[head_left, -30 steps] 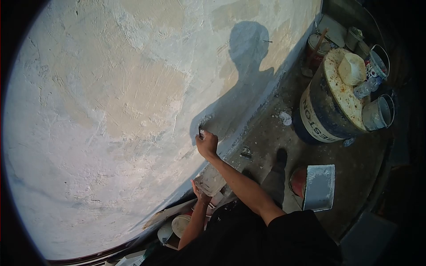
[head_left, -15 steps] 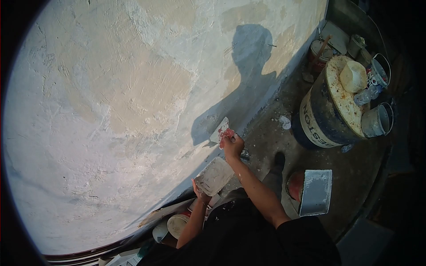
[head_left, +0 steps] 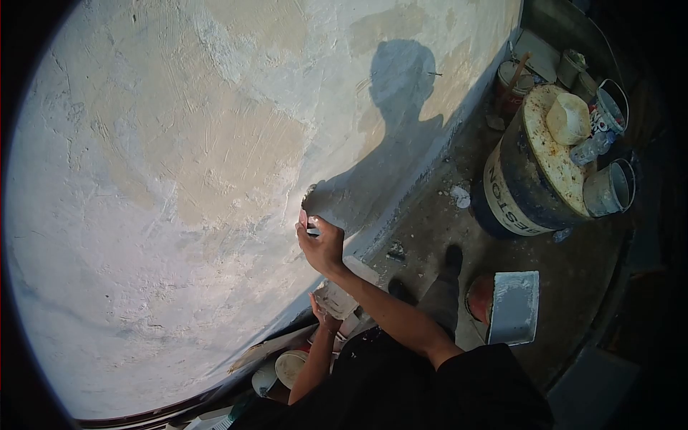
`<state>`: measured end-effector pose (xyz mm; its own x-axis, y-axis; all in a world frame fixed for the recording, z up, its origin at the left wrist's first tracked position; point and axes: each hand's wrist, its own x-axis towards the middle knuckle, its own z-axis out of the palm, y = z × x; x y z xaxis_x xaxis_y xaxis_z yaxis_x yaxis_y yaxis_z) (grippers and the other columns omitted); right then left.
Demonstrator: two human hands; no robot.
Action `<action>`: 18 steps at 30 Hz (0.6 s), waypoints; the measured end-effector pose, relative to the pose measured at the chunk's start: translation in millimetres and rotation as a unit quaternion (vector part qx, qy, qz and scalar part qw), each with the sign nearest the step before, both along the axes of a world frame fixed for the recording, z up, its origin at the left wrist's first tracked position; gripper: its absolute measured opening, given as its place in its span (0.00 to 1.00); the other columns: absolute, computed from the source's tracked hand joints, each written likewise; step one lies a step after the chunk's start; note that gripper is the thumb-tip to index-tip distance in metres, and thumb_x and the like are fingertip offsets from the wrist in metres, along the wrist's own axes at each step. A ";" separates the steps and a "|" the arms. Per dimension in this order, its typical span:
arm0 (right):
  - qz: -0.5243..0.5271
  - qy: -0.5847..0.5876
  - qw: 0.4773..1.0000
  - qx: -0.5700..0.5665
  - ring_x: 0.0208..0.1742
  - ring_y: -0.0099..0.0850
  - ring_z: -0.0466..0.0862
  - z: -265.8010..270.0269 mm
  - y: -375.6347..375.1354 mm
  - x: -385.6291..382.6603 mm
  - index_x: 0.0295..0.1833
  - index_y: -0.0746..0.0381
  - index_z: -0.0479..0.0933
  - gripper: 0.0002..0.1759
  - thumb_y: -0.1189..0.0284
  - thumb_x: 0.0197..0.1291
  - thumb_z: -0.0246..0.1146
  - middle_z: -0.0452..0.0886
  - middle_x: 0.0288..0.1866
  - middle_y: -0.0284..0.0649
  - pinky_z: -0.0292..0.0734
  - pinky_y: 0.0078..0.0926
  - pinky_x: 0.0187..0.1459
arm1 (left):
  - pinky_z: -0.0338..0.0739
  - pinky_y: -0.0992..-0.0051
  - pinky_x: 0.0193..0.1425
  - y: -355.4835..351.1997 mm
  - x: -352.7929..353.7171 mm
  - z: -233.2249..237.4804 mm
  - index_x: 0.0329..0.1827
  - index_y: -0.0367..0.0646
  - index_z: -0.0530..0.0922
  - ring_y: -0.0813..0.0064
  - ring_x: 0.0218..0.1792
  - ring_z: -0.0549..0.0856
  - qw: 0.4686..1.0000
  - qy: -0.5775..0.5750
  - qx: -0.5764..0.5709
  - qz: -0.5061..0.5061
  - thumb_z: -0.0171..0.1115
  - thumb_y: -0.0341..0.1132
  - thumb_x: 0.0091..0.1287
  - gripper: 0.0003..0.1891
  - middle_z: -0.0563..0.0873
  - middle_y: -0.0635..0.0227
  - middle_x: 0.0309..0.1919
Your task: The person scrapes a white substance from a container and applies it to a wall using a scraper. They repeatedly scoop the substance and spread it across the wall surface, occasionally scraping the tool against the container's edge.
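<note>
My right hand (head_left: 322,245) is closed round a putty knife (head_left: 303,218) with a reddish-pink handle. Its edge, with whitish paste on it, meets the rough, patchy plastered wall (head_left: 208,143). Below it, my left hand (head_left: 327,317) grips a shallow rectangular tray (head_left: 335,299) smeared with pale paste. The tray is tilted beside the foot of the wall, and my right forearm hides part of it. My shadow falls on the wall to the right of the knife.
A large drum (head_left: 512,179) stands at the right, with a small bucket (head_left: 609,190), a plastic bottle (head_left: 593,148) and a cream container (head_left: 569,120) on top. Nearer stands a grey rectangular tray (head_left: 515,307) by a reddish round object (head_left: 479,298). A paint bucket (head_left: 289,368) sits near my left arm.
My right hand has moved left with the putty knife, from above the tray onto the wall. The left hand still holds the tray in nearly the same spot.
</note>
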<state>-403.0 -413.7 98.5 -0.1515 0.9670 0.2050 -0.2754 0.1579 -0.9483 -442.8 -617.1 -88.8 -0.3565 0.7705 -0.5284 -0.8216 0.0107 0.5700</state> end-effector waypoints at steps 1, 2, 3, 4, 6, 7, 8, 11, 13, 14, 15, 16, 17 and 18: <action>-0.014 -0.001 0.999 0.040 0.24 0.19 0.77 7.1 -3.5 2.4 0.32 0.69 0.76 0.08 0.76 0.60 0.65 0.79 0.22 0.40 0.71 0.24 0.26 | 0.72 0.55 0.63 0.9 -0.1 -3.8 0.65 0.47 0.71 0.58 0.56 0.80 1.000 -0.015 0.005 0.014 0.40 0.70 0.66 0.39 0.79 0.62 0.58; 0.013 -0.004 0.999 0.029 0.26 0.20 0.79 12.4 -8.2 8.3 0.33 0.70 0.75 0.08 0.76 0.60 0.65 0.79 0.22 0.43 0.72 0.25 0.27 | 0.73 0.56 0.63 1.2 -0.2 -7.6 0.64 0.47 0.71 0.58 0.56 0.80 0.999 -0.030 0.010 0.029 0.40 0.70 0.67 0.38 0.80 0.62 0.57; 0.026 -0.003 0.999 0.021 0.26 0.19 0.79 21.7 -11.7 17.0 0.34 0.71 0.76 0.08 0.76 0.60 0.65 0.80 0.23 0.42 0.72 0.24 0.27 | 0.74 0.56 0.62 1.5 0.4 -8.4 0.63 0.46 0.71 0.58 0.55 0.81 0.998 -0.044 0.014 0.044 0.39 0.69 0.67 0.38 0.81 0.62 0.56; 0.040 -0.001 0.999 0.012 0.27 0.19 0.79 26.6 -15.0 25.4 0.35 0.71 0.76 0.08 0.76 0.60 0.65 0.81 0.24 0.41 0.73 0.23 0.28 | 0.73 0.55 0.62 0.7 1.0 -9.0 0.64 0.46 0.71 0.57 0.56 0.80 0.998 -0.046 0.018 0.041 0.39 0.69 0.67 0.38 0.80 0.61 0.57; 0.054 -0.010 0.998 -0.037 0.29 0.18 0.79 2.5 -17.3 31.1 0.38 0.71 0.78 0.07 0.76 0.60 0.65 0.83 0.27 0.38 0.75 0.20 0.29 | 0.72 0.54 0.64 5.1 3.3 -6.1 0.65 0.45 0.70 0.56 0.58 0.79 0.998 -0.050 0.027 0.035 0.39 0.70 0.67 0.39 0.79 0.59 0.59; 0.043 -0.007 0.998 -0.051 0.31 0.31 0.85 -4.2 -15.5 42.5 0.40 0.70 0.79 0.09 0.75 0.57 0.65 0.84 0.29 0.45 0.78 0.29 0.34 | 0.71 0.53 0.64 8.8 5.1 -1.9 0.66 0.44 0.69 0.55 0.59 0.78 0.998 -0.041 0.029 0.026 0.38 0.70 0.67 0.40 0.78 0.58 0.60; 0.052 0.014 0.992 -0.117 0.31 0.27 0.84 -4.5 -11.1 53.8 0.40 0.69 0.79 0.08 0.75 0.57 0.65 0.84 0.29 0.43 0.78 0.29 0.35 | 0.70 0.52 0.65 14.4 10.5 13.1 0.67 0.44 0.68 0.54 0.60 0.78 0.999 -0.032 0.030 0.018 0.37 0.70 0.67 0.40 0.76 0.57 0.61; -0.046 0.043 0.983 -0.175 0.32 0.27 0.85 -61.4 12.6 57.6 0.38 0.71 0.79 0.08 0.76 0.57 0.65 0.85 0.31 0.42 0.77 0.26 0.37 | 0.69 0.50 0.67 15.7 13.7 22.7 0.70 0.44 0.65 0.51 0.63 0.75 0.999 -0.019 0.031 0.004 0.36 0.70 0.67 0.42 0.74 0.55 0.64; -0.084 -0.050 0.979 -0.178 0.36 0.27 0.85 -81.0 30.4 58.8 0.39 0.69 0.79 0.07 0.77 0.57 0.65 0.86 0.34 0.41 0.77 0.26 0.39 | 0.68 0.49 0.67 12.9 13.5 21.1 0.72 0.44 0.63 0.50 0.64 0.74 0.999 -0.012 0.032 0.001 0.36 0.71 0.66 0.43 0.72 0.55 0.66; -0.088 -0.100 0.975 -0.175 0.37 0.24 0.84 -85.0 35.6 56.7 0.39 0.68 0.79 0.05 0.78 0.58 0.65 0.85 0.35 0.40 0.77 0.24 0.39 | 0.68 0.48 0.67 12.0 12.1 17.2 0.72 0.44 0.62 0.49 0.64 0.73 0.999 -0.007 0.035 0.000 0.36 0.71 0.66 0.43 0.71 0.54 0.66; -0.086 -0.102 0.979 -0.153 0.37 0.23 0.84 -88.2 36.9 50.6 0.39 0.68 0.79 0.05 0.78 0.57 0.65 0.85 0.35 0.40 0.77 0.24 0.39 | 0.67 0.48 0.67 11.8 11.1 13.2 0.72 0.44 0.61 0.48 0.65 0.73 0.999 -0.002 0.037 -0.003 0.35 0.71 0.66 0.44 0.71 0.54 0.67; -0.084 -0.103 0.982 -0.132 0.37 0.23 0.83 -91.2 36.1 42.4 0.38 0.68 0.79 0.05 0.78 0.57 0.65 0.85 0.34 0.40 0.76 0.24 0.39 | 0.67 0.48 0.67 9.2 10.2 9.9 0.72 0.44 0.61 0.48 0.65 0.73 0.999 -0.002 0.034 -0.002 0.36 0.72 0.65 0.44 0.71 0.54 0.67; -0.083 -0.104 0.985 -0.111 0.37 0.23 0.83 -89.2 36.0 35.7 0.38 0.68 0.79 0.04 0.78 0.57 0.64 0.85 0.34 0.40 0.76 0.25 0.39 | 0.67 0.47 0.67 8.3 9.4 8.4 0.72 0.44 0.61 0.48 0.65 0.73 1.000 -0.002 0.031 -0.003 0.36 0.72 0.65 0.45 0.70 0.54 0.67; -0.081 -0.096 0.987 -0.103 0.37 0.23 0.83 -87.4 35.8 30.3 0.38 0.68 0.79 0.04 0.78 0.57 0.64 0.85 0.34 0.40 0.76 0.24 0.40 | 0.67 0.47 0.67 8.4 8.0 6.8 0.72 0.44 0.61 0.48 0.65 0.72 1.000 -0.002 0.029 -0.003 0.37 0.73 0.64 0.45 0.70 0.54 0.67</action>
